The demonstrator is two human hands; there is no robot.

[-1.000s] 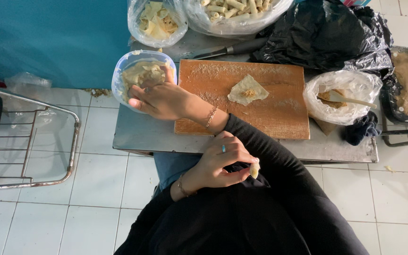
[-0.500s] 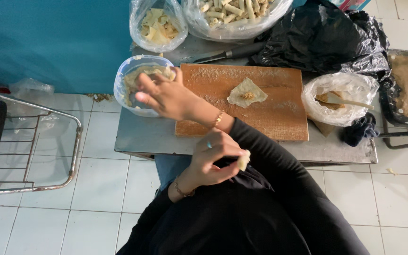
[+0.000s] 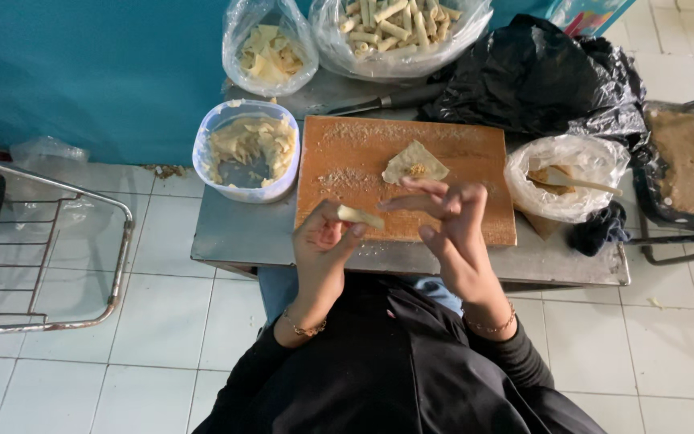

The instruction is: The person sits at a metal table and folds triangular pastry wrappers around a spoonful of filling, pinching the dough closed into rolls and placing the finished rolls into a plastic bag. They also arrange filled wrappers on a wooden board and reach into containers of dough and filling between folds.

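Note:
My left hand (image 3: pixel 321 243) pinches a small pale rolled pastry (image 3: pixel 360 215) over the front edge of a wooden cutting board (image 3: pixel 475 153). My right hand (image 3: pixel 453 227) hovers just to the right of the roll with fingers spread and nothing in them. A folded wrapper with a dab of filling (image 3: pixel 415 163) lies on the board, just beyond my right fingertips. To the left of the board stands a clear plastic bowl (image 3: pixel 202 157) with pale sticky scraps in it.
The board rests on a small metal table (image 3: pixel 234 237). Behind it lie a bag of finished rolls (image 3: pixel 399 28), a bag of wrappers (image 3: pixel 269 48), a knife (image 3: pixel 387 100) and a black plastic bag (image 3: pixel 540 76). A clear bag with a spoon (image 3: pixel 564 173) and a tray of brown filling (image 3: pixel 692 165) sit right; a wire rack (image 3: pixel 42 265) stands left.
My right hand has come back from the bowl on the left to the board's front edge. My left hand has lifted the roll up from my lap towards it.

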